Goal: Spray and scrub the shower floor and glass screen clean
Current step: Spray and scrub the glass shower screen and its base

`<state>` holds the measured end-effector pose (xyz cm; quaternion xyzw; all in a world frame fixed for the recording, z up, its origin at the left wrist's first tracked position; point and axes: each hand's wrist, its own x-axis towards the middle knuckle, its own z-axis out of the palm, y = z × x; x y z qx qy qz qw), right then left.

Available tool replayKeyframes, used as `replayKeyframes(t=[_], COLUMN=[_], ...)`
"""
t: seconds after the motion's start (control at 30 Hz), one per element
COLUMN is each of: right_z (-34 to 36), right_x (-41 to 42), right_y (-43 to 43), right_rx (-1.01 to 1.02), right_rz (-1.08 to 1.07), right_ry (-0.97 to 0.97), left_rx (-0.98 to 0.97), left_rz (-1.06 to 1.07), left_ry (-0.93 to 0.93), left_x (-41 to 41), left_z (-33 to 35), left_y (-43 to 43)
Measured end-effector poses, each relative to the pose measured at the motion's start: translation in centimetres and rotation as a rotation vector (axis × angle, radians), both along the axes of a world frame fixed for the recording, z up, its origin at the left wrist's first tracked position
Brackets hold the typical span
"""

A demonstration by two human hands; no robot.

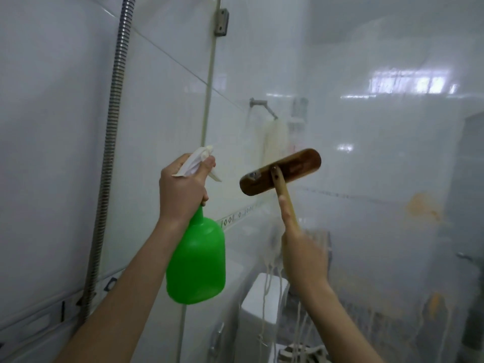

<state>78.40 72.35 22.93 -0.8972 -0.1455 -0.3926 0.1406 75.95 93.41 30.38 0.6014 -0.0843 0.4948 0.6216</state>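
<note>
- The left hand (183, 189), centre-left of the frame, grips the bottle (199, 260) with its fingers curled round the neck, just below the white spray head (199, 159). The nozzle points up and right, toward the glass.
- The right hand (303, 252), lower centre, grips the brush handle (288, 205), with one finger laid straight along it.
- The brush head (282, 171) sits above that hand at mid-frame. Its long axis rises from lower left to upper right, and its wooden back faces the camera.
- The glass screen (379, 153) fills the right half of the frame, ahead of both hands. The right hand looks nearer to it, but whether the bristles touch it cannot be told.
- The scrub likely turns on that tilt: the head's bristle side faces the pane, so strokes across its short axis would cover most.
- The bottle is opaque green, so its fill cannot be told.
- The shower floor is out of view.
- A metal hose (110, 142) runs down the tiled wall at left, and a toilet (262, 297) shows through the glass at lower centre.
</note>
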Motion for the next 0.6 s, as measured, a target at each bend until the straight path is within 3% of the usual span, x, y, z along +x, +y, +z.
replayKeyframes(t=[0.2,0.37,0.43,0.6], right_z=[10.8,-0.8,-1.4,11.2], right_x=[4.5,0.9,1.5,5.0], right_y=[4.0,0.0,-0.1,4.5], right_rx=[-0.083,-0.051,-0.087,-0.125], right_rz=[-0.04,0.032,0.055,-0.012], right_ry=[-0.115,0.008,-0.014,-0.136], left_rx=[0.016,0.017,-0.005,-0.002], left_rz=[0.054,0.023,0.007,0.021], left_ry=[0.033,0.006,-0.01,0.015], left_x=[-0.4,-1.2,-1.5,-1.5], left_z=[-0.7,-0.9,-0.9,-0.8], left_y=[0.6,1.4,1.7,1.3])
